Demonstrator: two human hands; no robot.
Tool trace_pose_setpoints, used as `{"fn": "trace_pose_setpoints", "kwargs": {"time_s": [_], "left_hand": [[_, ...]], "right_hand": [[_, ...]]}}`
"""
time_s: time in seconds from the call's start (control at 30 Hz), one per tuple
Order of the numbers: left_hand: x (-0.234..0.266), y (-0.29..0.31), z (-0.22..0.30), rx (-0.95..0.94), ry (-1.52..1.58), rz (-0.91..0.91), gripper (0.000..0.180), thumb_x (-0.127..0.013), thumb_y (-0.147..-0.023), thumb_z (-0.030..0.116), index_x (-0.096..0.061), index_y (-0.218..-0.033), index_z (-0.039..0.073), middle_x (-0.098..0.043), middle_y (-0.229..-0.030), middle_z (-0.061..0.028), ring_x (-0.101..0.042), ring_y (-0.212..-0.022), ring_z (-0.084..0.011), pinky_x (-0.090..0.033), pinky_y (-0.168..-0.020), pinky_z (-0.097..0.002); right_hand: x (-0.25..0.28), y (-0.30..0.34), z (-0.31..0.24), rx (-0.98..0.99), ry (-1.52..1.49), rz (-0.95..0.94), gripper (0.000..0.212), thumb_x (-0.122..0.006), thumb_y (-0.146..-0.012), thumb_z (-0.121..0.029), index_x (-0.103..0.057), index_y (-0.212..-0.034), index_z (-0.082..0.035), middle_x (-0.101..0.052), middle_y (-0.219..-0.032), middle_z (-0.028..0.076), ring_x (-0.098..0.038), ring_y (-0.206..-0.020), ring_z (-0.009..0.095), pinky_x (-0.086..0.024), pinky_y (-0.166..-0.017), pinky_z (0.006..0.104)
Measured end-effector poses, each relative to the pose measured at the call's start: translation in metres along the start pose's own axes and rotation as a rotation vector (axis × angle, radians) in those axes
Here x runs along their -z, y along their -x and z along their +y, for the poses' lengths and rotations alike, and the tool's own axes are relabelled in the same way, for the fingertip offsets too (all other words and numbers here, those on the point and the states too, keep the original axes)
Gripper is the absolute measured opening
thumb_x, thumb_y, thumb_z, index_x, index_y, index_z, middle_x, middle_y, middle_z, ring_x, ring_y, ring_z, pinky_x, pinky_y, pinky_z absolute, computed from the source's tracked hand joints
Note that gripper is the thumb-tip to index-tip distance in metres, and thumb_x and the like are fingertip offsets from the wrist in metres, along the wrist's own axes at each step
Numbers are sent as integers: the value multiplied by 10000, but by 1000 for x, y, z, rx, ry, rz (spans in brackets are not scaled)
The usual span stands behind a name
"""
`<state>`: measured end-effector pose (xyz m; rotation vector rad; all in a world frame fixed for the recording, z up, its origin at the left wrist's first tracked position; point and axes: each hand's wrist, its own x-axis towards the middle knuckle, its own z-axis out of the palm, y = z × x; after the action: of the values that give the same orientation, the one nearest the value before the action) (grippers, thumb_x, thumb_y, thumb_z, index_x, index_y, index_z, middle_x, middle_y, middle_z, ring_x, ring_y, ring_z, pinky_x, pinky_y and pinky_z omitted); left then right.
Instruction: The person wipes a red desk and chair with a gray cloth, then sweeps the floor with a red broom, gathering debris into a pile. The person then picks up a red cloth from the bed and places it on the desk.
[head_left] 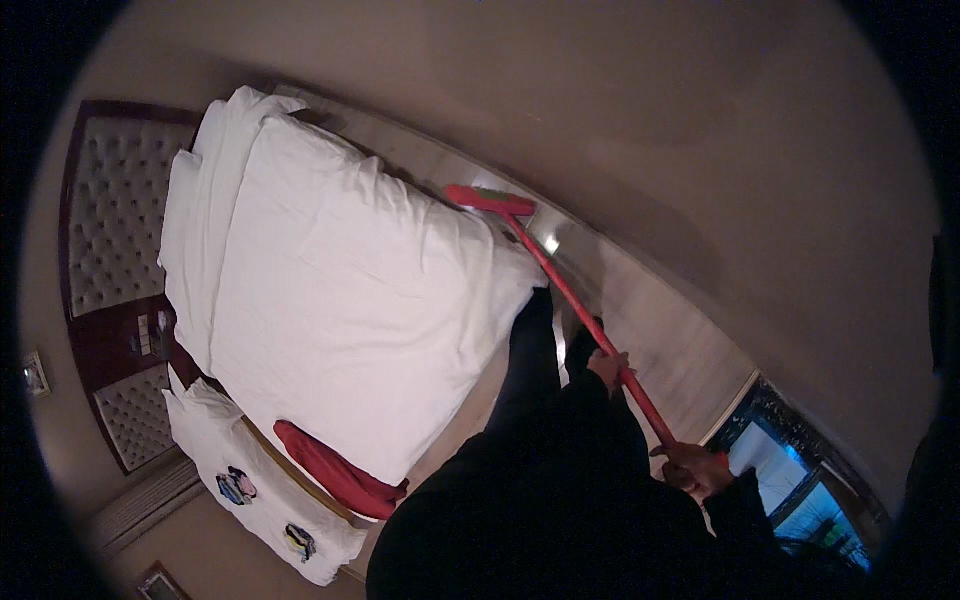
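Observation:
A red broom slants from the lower right toward the upper middle of the head view. My left hand is closed round the middle of its handle. Lower down, my right hand grips the handle near its end. The broom's wide red head, with some green on it, is beside the foot of a bed with a white sheet. Whether the head touches the floor, I cannot tell. My dark sleeves and clothing fill the lower middle, and a dark trouser leg is beside the bed's corner.
A strip of pale floor runs between the bed and the plain wall. A second, narrower bed holds small dark and coloured items and a red cloth. Tufted headboards stand at the left; a lit glass panel is at lower right.

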<state>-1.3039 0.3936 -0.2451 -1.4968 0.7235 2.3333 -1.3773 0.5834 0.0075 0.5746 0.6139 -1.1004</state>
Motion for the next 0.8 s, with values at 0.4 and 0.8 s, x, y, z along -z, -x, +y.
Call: {"fn": "trace_pose_setpoints", "kwargs": {"time_s": [0.4,0.8], "left_hand": [[115,-20,251,-274,231,45,357,-512,-948,342,-493,-1163,57,-589,-1047,-100,-600,-883,-229,-490,-776,-390],[155,-84,348,-319,338,82,251,-544,-953,263,-429,-994,43,-603,-907,-138,-633,-737,-268,-537,-592,-424]], "right_hand": [[-127,-264,-222,68,719,159,167,-516,-972,-231,-449,-930,-83,-418,-595,-7,-432,-447,94,-323,-382,241],[-217,-356,-273,113,636,337,109,-508,-901,-178,-446,-925,-91,-412,-618,-10,-404,-439,99,-302,-370,271]]}}
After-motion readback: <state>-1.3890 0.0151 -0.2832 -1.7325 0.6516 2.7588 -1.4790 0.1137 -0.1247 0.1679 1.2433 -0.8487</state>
